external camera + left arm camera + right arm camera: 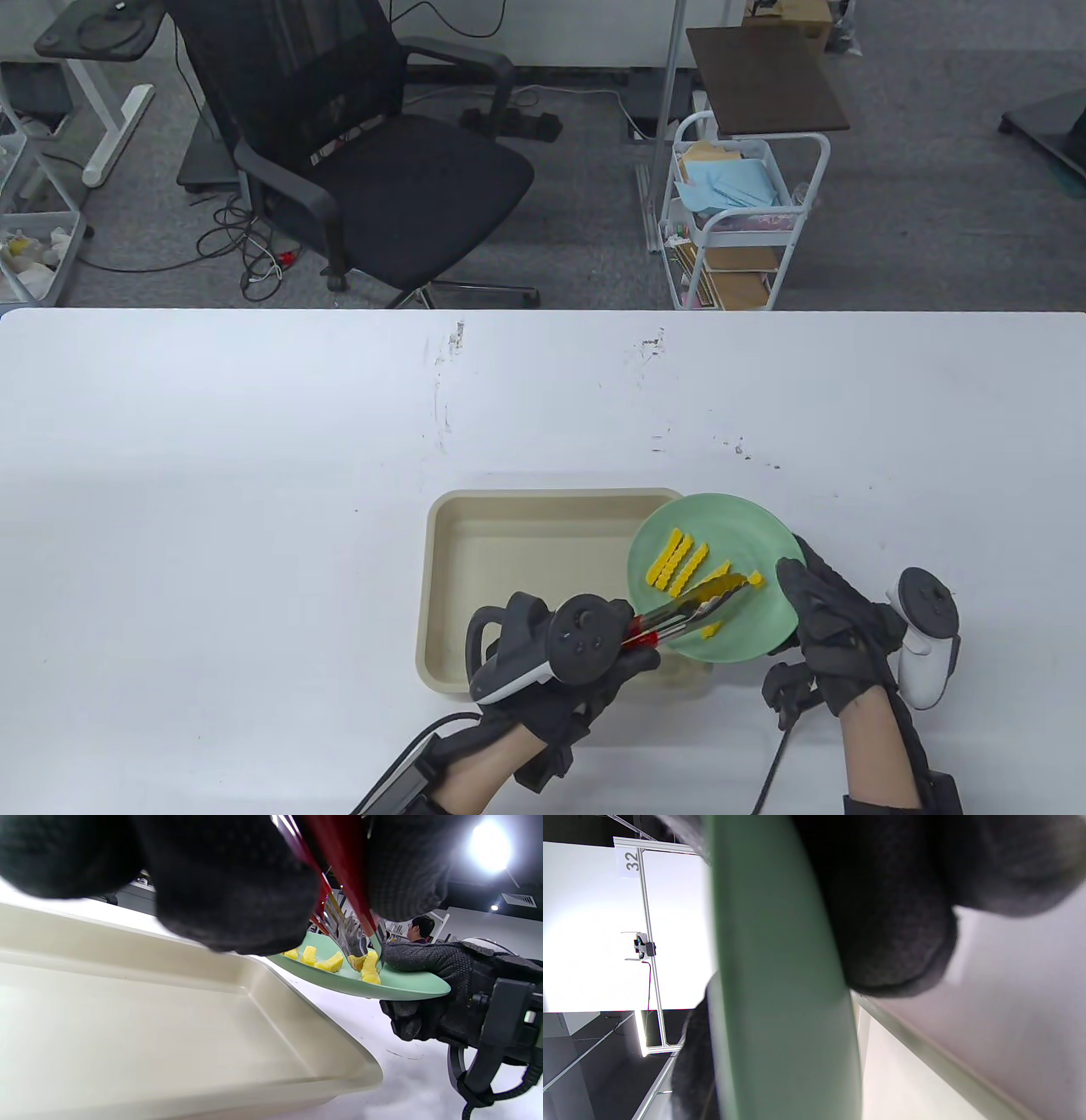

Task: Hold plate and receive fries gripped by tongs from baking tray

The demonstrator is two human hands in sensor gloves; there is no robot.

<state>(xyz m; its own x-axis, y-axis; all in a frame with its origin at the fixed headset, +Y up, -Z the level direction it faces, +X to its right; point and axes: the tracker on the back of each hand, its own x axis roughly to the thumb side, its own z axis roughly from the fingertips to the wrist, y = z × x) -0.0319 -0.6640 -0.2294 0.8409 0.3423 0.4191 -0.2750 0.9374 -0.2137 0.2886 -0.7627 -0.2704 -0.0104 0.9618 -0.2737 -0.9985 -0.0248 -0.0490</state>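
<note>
Left hand, black knit glove, lower centre of table view, grips red-handled metal tongs; tips pinch crinkle-cut yellow fries on round green plate. Right hand holds plate rim, tilted above beige rectangular baking tray on white counter. Right wrist view alone shows fingers under plate.

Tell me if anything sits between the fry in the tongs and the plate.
Nothing visible does. The left hand holds the tongs with their tips already over the green plate, gripping a fry just above its surface. The right hand holds the plate raised at the tray's right corner.
</note>
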